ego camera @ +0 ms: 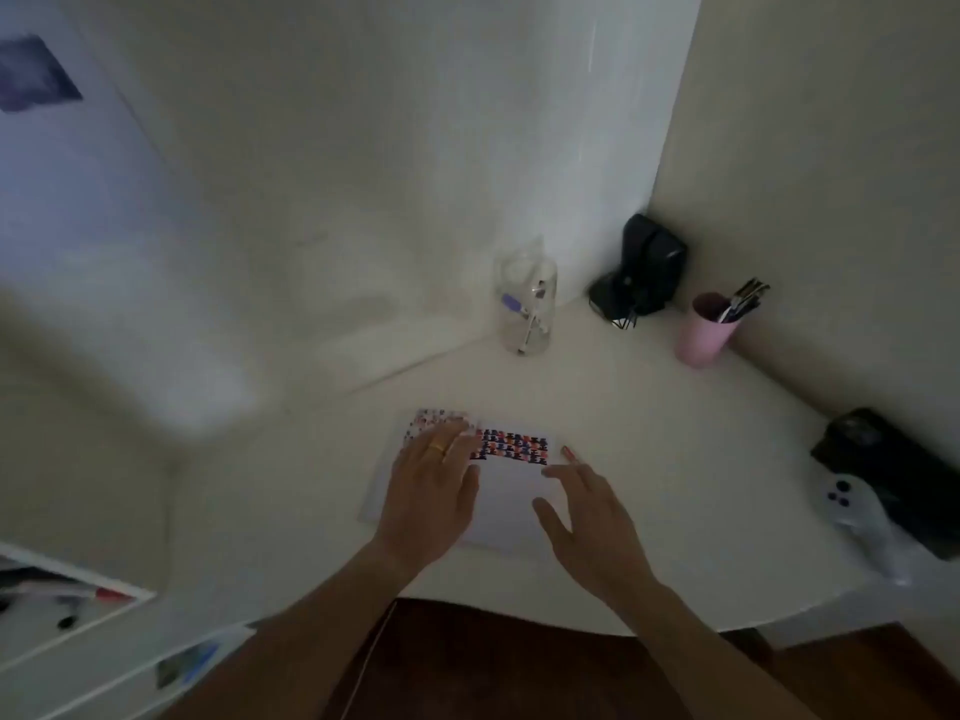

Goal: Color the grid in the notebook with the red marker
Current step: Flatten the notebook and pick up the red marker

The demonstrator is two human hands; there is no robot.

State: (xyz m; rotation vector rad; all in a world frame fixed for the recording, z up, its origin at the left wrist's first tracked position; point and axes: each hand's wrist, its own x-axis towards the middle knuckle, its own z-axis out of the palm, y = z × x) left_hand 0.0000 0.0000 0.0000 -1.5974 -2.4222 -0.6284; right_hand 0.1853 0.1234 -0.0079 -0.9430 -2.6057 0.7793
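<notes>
Lying seemingly beyond right hand (592,522): marker (568,453)

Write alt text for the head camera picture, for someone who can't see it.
Two bare hands reach over an open notebook on a pale desk: the left hand rests flat on its coloured grid, the right hand hovers open near a red marker. A pink cup of pens stands behind.

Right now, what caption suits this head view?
Left hand flat on patterned notebook; right hand beside red marker.
</notes>
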